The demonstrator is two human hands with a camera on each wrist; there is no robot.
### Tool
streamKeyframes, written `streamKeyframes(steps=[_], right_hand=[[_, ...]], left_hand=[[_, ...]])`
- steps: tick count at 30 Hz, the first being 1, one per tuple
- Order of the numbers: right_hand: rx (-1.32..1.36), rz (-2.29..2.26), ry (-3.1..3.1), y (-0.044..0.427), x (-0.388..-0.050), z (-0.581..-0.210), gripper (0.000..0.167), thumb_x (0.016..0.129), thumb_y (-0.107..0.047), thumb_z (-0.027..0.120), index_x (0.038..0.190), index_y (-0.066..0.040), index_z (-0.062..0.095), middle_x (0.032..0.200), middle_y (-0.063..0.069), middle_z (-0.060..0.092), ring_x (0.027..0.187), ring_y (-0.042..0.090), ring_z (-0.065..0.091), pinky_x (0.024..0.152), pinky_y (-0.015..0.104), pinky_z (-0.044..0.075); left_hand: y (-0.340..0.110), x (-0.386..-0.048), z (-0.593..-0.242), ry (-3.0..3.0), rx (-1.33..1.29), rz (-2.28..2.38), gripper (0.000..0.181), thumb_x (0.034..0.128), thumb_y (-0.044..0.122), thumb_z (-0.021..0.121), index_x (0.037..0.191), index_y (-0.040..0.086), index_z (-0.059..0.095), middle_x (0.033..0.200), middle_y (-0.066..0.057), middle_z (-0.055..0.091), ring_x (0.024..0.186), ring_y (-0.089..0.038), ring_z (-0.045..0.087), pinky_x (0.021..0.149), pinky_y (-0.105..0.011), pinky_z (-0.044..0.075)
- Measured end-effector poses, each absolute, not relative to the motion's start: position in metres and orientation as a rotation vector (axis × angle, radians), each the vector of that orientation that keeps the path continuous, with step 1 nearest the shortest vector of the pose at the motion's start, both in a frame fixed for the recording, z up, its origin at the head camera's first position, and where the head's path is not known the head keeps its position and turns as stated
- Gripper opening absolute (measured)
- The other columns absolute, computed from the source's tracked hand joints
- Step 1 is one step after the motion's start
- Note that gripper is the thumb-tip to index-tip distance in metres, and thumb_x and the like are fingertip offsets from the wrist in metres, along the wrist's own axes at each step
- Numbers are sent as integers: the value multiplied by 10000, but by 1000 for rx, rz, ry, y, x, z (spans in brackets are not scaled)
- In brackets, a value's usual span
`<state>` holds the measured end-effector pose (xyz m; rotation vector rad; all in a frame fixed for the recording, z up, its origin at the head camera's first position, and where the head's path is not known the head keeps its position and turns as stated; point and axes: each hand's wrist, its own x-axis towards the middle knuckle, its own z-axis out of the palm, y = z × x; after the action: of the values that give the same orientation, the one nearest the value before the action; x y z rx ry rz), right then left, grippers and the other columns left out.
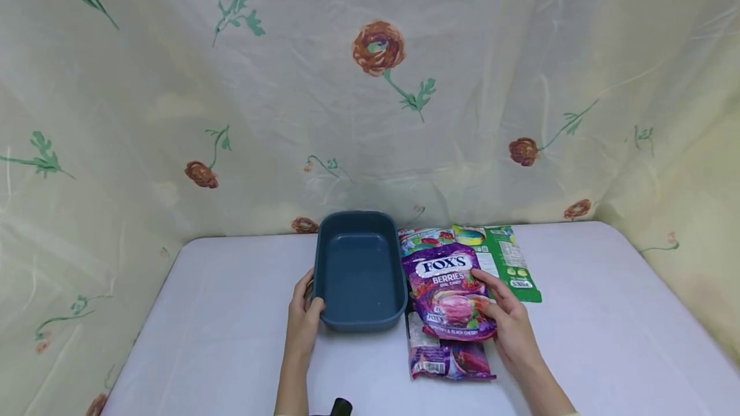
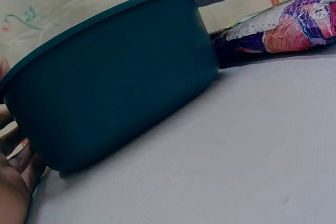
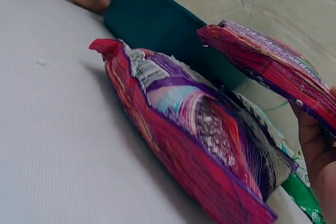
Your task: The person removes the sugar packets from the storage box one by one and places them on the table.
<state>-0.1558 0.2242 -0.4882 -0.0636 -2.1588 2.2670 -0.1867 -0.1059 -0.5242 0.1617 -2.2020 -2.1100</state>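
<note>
A dark blue-green rectangular plastic tub [image 1: 361, 284] stands on the table with no contents visible. My left hand [image 1: 304, 321] grips its left side, thumb over the rim and fingers against the outer wall [image 2: 115, 82]. To the right of the tub, my right hand [image 1: 512, 326] holds a purple Fox's Berries candy bag [image 1: 448, 284] by its right edge. In the right wrist view this bag [image 3: 265, 66] is raised above a second purple candy bag [image 3: 184, 124], which lies on the table. The held bag partly hides that one.
A green candy bag [image 1: 511, 259] and another colourful candy bag [image 1: 424, 237] lie behind the held one. White cloth covers the table [image 1: 231, 339]. A flowered curtain [image 1: 289, 114] hangs along the back and sides. A small black object [image 1: 342, 407] shows at the bottom edge.
</note>
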Motion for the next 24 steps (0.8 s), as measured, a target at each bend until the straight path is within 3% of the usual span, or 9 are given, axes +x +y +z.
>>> streamKeyframes(steps=[11, 24], right_hand=[[-118, 2269, -2136, 244, -145, -499, 524, 943, -15, 399, 1454, -123, 361, 1472, -80, 357, 1190, -43, 427, 880, 121, 443], [-300, 2283, -2112, 272, -128, -510, 526, 967, -59, 410, 1474, -181, 336, 1575, -19, 219, 1252, -41, 339, 889, 82, 407]], left_hand=[[-106, -186, -524, -2196, 166, -2122, 636, 840, 30, 437, 1441, 226, 367, 1475, -39, 387, 1348, -225, 385, 1113, -442, 294], [-106, -185, -523, -2189, 156, -2141, 638, 836, 19, 421, 1439, 222, 369, 1472, -37, 385, 1346, -223, 387, 1100, -438, 303]])
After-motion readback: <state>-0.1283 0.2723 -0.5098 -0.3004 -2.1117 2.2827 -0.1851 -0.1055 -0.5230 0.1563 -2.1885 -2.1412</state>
